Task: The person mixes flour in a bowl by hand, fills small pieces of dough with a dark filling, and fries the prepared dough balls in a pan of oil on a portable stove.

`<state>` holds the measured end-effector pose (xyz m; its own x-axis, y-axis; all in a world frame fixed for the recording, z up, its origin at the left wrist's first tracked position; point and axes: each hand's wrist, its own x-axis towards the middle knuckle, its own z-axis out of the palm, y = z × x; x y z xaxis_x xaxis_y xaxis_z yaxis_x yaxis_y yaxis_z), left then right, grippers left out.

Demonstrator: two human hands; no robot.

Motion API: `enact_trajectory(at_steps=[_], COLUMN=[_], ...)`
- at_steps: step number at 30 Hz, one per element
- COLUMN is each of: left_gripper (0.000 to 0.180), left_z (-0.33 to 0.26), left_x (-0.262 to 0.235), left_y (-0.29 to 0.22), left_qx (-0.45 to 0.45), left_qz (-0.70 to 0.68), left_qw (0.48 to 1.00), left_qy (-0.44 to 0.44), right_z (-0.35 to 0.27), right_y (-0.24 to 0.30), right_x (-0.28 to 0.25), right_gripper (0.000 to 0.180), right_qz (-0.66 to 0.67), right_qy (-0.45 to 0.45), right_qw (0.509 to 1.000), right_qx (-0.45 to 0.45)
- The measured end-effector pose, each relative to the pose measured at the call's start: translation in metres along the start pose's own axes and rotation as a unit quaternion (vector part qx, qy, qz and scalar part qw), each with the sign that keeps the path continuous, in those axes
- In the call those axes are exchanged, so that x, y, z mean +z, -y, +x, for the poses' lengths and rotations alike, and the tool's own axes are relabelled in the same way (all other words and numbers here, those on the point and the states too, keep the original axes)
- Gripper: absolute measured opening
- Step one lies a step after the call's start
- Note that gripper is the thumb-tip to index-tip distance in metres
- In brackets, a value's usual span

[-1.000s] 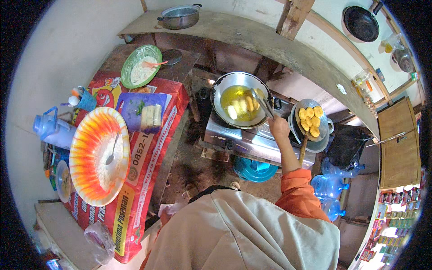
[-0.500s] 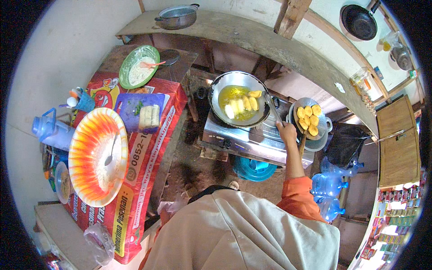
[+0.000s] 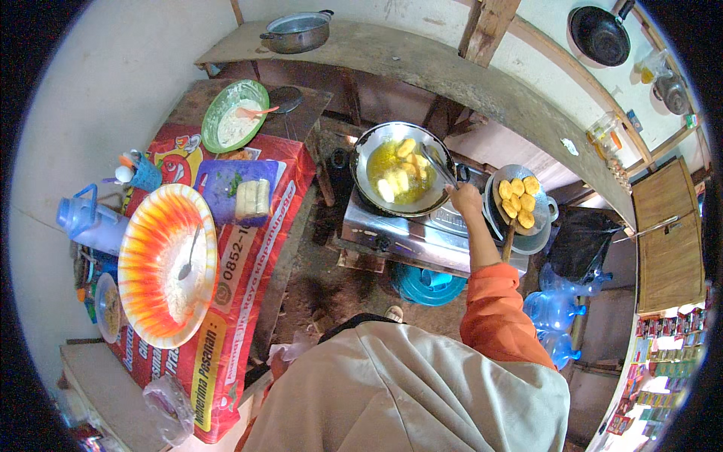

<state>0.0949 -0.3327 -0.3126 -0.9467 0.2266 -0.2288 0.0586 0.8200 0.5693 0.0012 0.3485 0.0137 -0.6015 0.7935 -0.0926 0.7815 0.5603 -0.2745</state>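
Observation:
My right hand (image 3: 465,199) is closed around the handle of a metal spatula (image 3: 437,163). Its blade end reaches into a wok (image 3: 363,175) of hot yellow oil on the stove. Several pieces of food (image 3: 398,181) fry there, some pale and some golden. Right of the wok, golden fried pieces (image 3: 518,197) rest on a round strainer (image 3: 533,172) with a wooden handle (image 3: 509,239), set over a grey pot (image 3: 536,239). My left hand cannot be made out; the body covers that side.
The metal stove (image 3: 399,235) stands ahead. On the left table are an orange-and-white basin (image 3: 139,256) of flour, a green bowl (image 3: 213,120) with white batter, and a purple board (image 3: 215,192) bearing pale pieces. Blue water bottles (image 3: 544,309) stand right, a teal tub (image 3: 433,294) below.
My right hand has moved forward and left, bringing the spatula from the wok's right rim in over the oil. The frying pieces have shifted and spread.

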Motion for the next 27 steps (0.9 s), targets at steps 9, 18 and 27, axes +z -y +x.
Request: enact_trajectory(at_steps=[9, 18, 27], left_gripper=[0.069, 0.061, 0.056], left_z=[-0.005, 0.015, 0.0], left_x=[0.01, -0.021, -0.007], left_y=[0.014, -0.036, -0.019], left_qx=[-0.05, -0.117, -0.009], left_qz=[-0.001, -0.086, -0.056], left_qw=[0.998, 0.985, 0.998], left_qy=[0.042, 0.088, 0.027], right_z=[-0.06, -0.005, 0.003], right_y=[-0.019, -0.035, -0.091], right_x=[-0.031, 0.027, -0.015], right_gripper=[0.028, 0.038, 0.033], right_qz=[-0.119, -0.253, 0.076], right_qy=[-0.103, -0.031, 0.144], right_qw=[0.971, 0.949, 0.974], right_qx=[-0.181, -0.188, -0.157])
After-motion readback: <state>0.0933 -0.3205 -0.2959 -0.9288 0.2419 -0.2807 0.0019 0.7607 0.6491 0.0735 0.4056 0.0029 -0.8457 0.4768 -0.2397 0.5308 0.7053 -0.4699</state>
